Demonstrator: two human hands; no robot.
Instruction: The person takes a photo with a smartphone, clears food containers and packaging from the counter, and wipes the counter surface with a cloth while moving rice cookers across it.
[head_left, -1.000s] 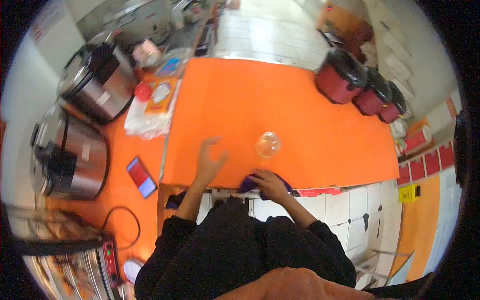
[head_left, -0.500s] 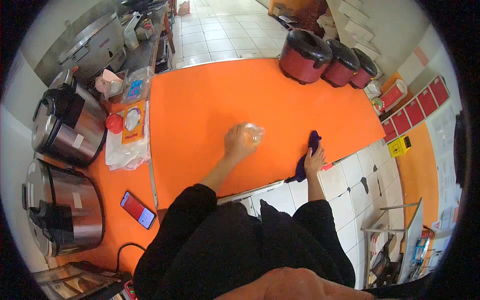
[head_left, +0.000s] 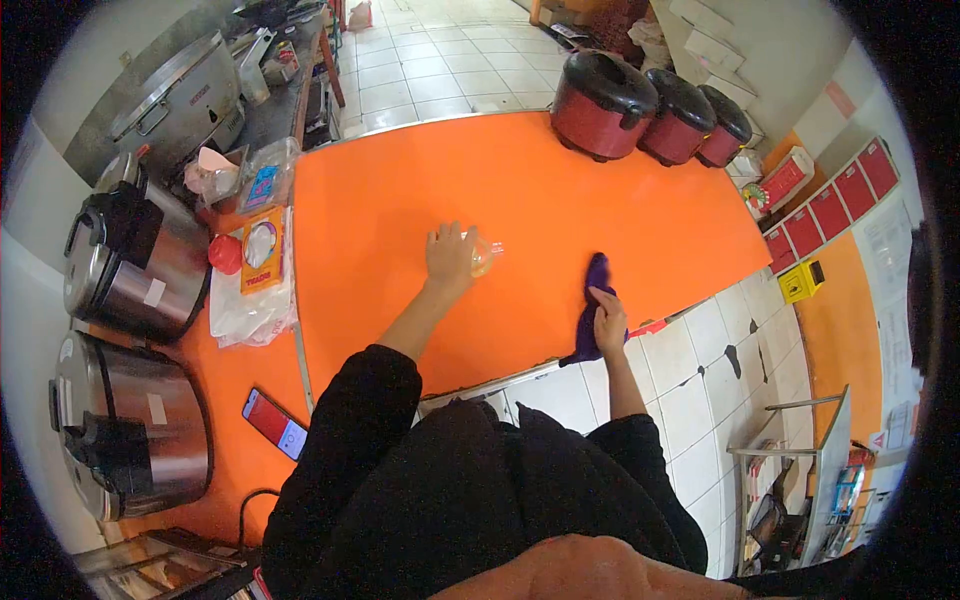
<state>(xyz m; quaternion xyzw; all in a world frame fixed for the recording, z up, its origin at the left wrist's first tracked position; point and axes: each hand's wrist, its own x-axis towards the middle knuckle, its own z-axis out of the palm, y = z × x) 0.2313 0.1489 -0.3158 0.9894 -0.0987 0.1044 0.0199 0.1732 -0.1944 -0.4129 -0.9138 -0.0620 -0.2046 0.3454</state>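
Observation:
My left hand point(head_left: 451, 258) is closed around a small clear plastic bottle point(head_left: 484, 257), held over the orange tabletop point(head_left: 400, 190). The bottle lies tilted, with a pinkish tip pointing right; my fingers hide much of it. Near the table's front edge, my right hand point(head_left: 608, 322) presses on a dark purple cloth point(head_left: 588, 318). That cloth is bunched lengthwise, and its lower end reaches the table edge.
Three red rice cookers point(head_left: 603, 108) line the far right edge. At left stand large steel cookers point(head_left: 150, 265), plastic bags point(head_left: 255, 318), a red ball-like object point(head_left: 225, 254) and a phone point(head_left: 273, 424). A yellow box point(head_left: 798, 283) is by the right wall.
My left hand has moved left and slightly away with the bottle, which has turned in the grip. My right hand and the purple cloth have shifted left along the front edge.

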